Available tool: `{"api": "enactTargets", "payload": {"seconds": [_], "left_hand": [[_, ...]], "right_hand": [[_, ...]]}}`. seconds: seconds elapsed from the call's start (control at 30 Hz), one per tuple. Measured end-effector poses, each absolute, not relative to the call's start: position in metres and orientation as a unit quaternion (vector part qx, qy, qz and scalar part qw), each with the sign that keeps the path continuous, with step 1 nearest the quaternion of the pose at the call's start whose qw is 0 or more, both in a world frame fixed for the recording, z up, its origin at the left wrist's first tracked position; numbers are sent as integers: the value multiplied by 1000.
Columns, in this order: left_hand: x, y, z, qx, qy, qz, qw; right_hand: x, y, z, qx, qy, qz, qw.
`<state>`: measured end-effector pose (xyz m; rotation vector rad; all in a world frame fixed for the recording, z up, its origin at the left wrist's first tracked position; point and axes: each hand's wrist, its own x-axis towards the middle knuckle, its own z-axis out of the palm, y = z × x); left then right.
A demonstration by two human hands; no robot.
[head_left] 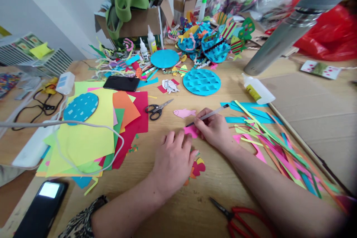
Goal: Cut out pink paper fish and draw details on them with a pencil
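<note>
My right hand (213, 128) is closed round a pen (216, 111) with a pale barrel, its tip pointing down and left. Under that tip a small piece of bright pink paper (191, 131) lies on the table. My left hand (175, 156) rests flat, fingers slightly spread, with its fingertips at the near edge of the pink piece. Just beyond is a pale pink paper fish (184, 113). Black-handled scissors (154, 111) lie to its left. Small red and orange paper scraps (198, 168) sit beside my left hand, partly hidden by it.
Coloured paper sheets (83, 137) lie left under a white cable. Paper strips (267, 141) spread by my right forearm. Red-handled scissors (240, 217) lie in front. A steel flask (279, 37), a glue bottle (258, 89), a blue disc (202, 81) and a phone (121, 83) stand or lie further back.
</note>
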<state>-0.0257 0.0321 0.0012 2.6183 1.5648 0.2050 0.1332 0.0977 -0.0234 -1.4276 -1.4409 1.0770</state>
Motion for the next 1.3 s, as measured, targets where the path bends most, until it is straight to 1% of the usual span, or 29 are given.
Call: {"api": "enactTargets", "payload": {"seconds": [1.3], "left_hand": [[-26,32,2,856,512,66,35]], "right_hand": [[134,97,-25,-568,-587,414,403]]}}
